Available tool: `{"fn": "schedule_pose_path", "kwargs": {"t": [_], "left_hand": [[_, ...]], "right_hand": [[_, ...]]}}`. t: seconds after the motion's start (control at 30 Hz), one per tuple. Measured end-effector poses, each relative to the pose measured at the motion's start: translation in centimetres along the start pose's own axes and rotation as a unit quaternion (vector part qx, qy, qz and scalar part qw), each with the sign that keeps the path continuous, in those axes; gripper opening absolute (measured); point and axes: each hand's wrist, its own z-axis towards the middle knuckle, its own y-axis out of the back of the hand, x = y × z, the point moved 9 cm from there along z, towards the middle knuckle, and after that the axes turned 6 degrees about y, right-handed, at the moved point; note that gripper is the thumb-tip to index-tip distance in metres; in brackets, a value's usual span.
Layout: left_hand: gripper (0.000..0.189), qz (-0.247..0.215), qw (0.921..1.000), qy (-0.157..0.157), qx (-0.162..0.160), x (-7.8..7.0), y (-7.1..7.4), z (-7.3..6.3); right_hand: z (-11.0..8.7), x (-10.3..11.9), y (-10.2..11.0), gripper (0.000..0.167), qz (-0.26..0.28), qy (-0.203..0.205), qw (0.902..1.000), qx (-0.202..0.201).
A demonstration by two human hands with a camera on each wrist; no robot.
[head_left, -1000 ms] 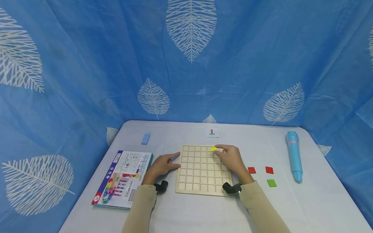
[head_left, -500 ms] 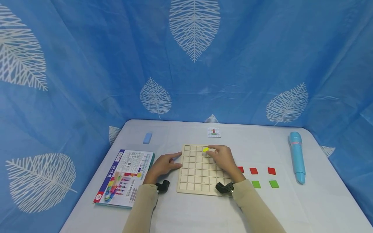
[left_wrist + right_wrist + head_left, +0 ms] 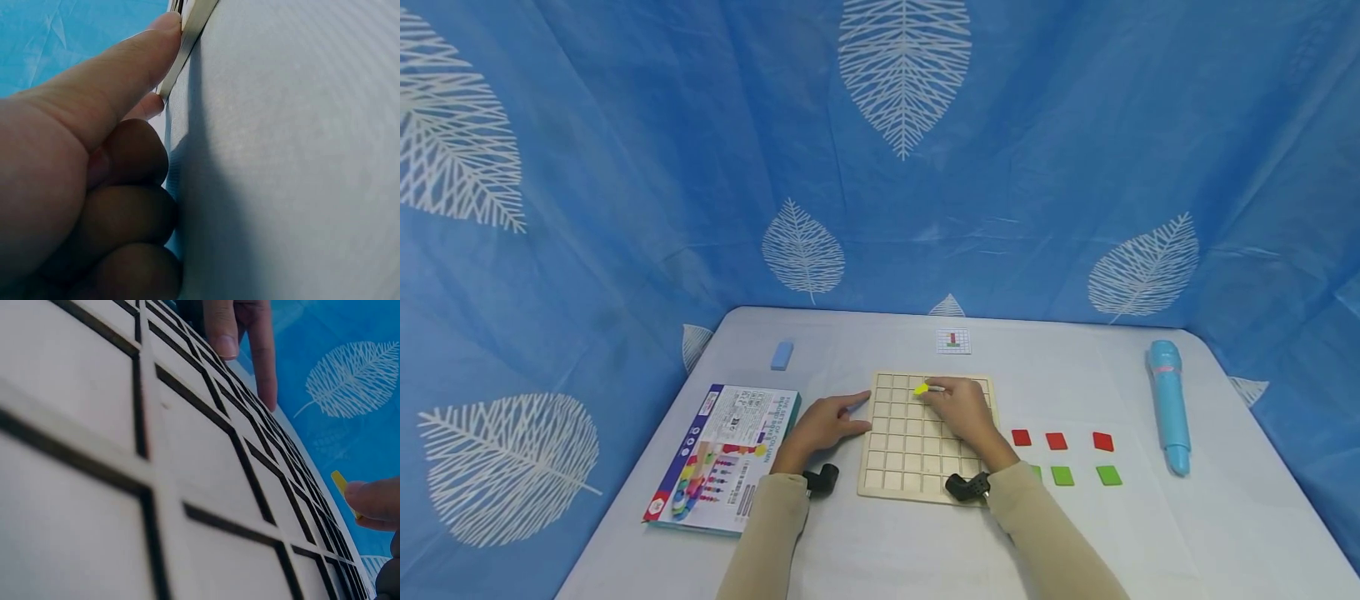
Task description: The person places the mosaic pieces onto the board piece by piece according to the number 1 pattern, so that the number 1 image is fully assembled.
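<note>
One flat yellow tile [image 3: 921, 389] was up over the far rows of your pale wooden grid board [image 3: 895, 461], pinched in your right hand [image 3: 958, 406]. You'd moved it a bit left since half a second earlier, so it probably wasn't seated in a cell yet. Your left hand [image 3: 822, 422] had thumb and index spread, touching the board's left edge. Red square tiles [image 3: 1056, 441] and green square tiles [image 3: 1063, 476] lay off to the right.
</note>
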Motion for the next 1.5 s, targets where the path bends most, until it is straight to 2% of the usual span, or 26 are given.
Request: {"fn": "schedule_pose_path", "kwargs": {"t": [0.27,0.67,1.5], "left_hand": [[0.067,0.005,1.0,0.002,0.0,0.1,0.0,0.2],[0.066,0.002,1.0,0.008,0.003,0.3,-0.1,0.3],[0.064,-0.005,1.0,-0.004,0.007,0.4,-0.2,0.5]], "right_hand": [[0.1,0.6,-0.5,0.032,-0.05,0.017,0.9986,0.006],[0.1,1.0,-1.2,0.027,-0.108,0.012,0.9938,0.023],[-0.4,1.1,-1.3,0.033,-0.116,0.022,0.9927,0.022]]}}
